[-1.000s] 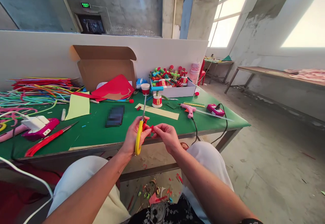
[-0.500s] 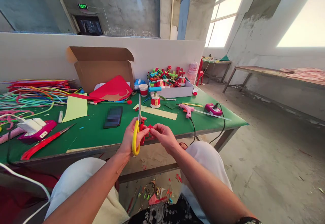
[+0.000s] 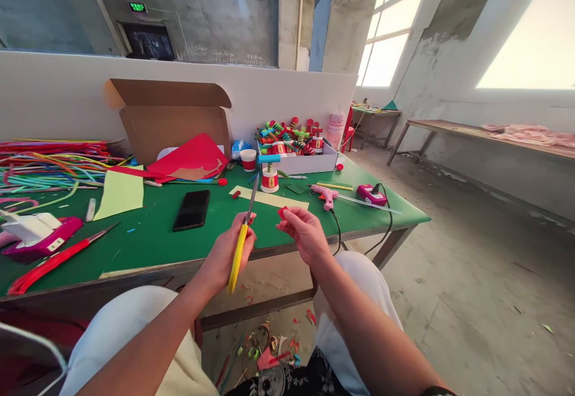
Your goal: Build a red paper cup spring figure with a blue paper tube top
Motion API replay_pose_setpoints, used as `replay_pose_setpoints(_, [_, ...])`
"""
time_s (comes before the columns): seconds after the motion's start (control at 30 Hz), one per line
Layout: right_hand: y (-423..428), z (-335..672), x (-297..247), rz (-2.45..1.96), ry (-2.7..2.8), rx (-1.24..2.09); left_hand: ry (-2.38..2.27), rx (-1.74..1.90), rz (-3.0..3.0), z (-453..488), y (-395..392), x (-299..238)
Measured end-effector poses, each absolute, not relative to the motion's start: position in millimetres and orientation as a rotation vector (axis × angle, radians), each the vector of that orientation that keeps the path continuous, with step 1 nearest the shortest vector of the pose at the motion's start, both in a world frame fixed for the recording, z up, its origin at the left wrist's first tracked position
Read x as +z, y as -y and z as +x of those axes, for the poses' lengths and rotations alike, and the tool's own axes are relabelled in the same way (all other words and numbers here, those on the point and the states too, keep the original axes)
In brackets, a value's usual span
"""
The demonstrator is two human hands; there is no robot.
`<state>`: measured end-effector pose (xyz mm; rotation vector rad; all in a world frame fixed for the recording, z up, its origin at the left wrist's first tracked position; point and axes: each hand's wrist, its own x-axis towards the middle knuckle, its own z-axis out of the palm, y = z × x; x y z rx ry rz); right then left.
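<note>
My left hand point(image 3: 228, 252) is closed around yellow-handled scissors point(image 3: 239, 255), their blades pointing up and away over the green table. A bit of red shows at that hand's fingertips, too small to make out. To the right, my right hand point(image 3: 308, 235) pinches a small red paper piece point(image 3: 283, 211) between thumb and fingers, apart from the scissors. Beyond the blades stands a red and white paper cup figure point(image 3: 269, 181) with a blue roll on top and green coiled arms. A pale yellow paper strip point(image 3: 290, 202) lies in front of it.
A white box point(image 3: 305, 163) of similar figures stands behind. Right of my hands lie a pink glue gun point(image 3: 324, 196) and a purple power strip point(image 3: 371, 195). On the left are a black phone point(image 3: 191, 210), red-handled scissors point(image 3: 54, 267), red paper point(image 3: 193, 159) and pipe cleaners point(image 3: 40, 174).
My hands have moved apart. The right hand has drawn the red paper piece away to the right, while the scissors in my left hand have tilted. The view has shifted slightly.
</note>
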<state>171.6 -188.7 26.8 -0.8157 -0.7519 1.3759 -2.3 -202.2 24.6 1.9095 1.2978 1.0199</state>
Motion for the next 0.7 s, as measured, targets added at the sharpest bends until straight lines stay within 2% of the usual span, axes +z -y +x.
replay_pose_setpoints(0.13, [184.4, 185.4, 33.2, -0.752, 0.645, 1.353, -1.479, 0.801, 2.38, -9.0, 211.2, 22.8])
replay_pose_setpoints(0.33, [185.2, 184.4, 30.6, -0.732, 0.699, 1.359, -1.541, 0.38, 2.506, 3.5, 222.2, 25.5])
replay_pose_setpoints(0.7, [190.6, 185.8, 31.3, -0.738, 0.842, 1.417, -1.531, 0.25, 2.524, 2.0, 223.3, 34.7])
